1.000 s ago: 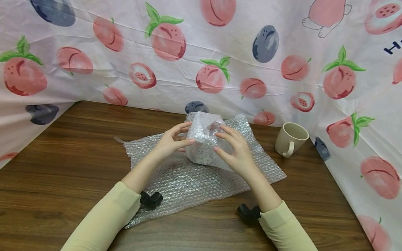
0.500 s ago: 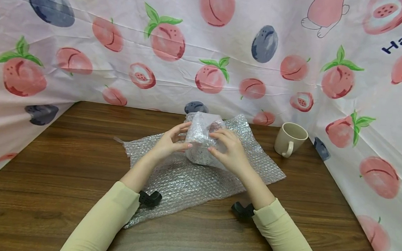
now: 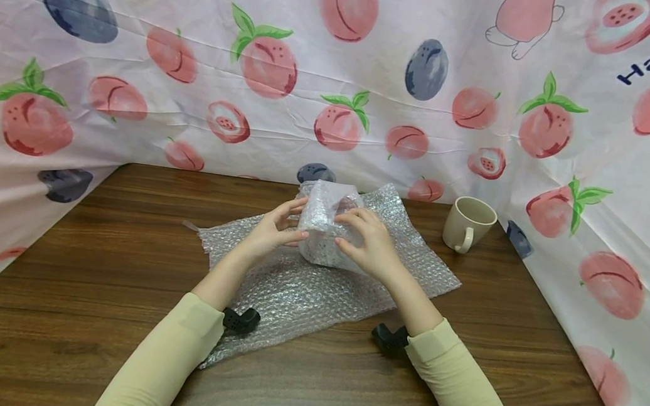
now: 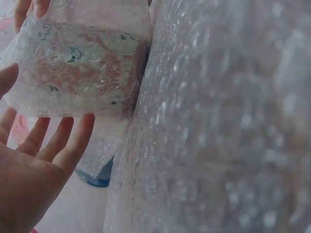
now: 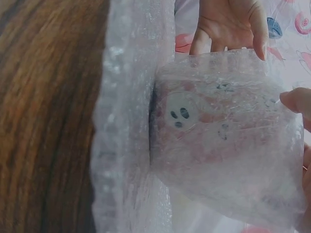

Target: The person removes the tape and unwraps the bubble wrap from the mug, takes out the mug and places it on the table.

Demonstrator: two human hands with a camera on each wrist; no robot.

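room to pass lies left of the bubble wrap, while a mug obstructs the back right

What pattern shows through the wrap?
The wrapped thing: pink with pale, dark-marked shapes, clearest in the left wrist view.

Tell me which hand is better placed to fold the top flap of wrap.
Probably the right hand: it reaches the edge of the flap, while the left hand touches the package opposite.

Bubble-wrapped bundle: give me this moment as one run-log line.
bundle: patterned item showing through | under it: spread bubble wrap | left hand: touching left side | right hand: at right side | mug: upright, apart
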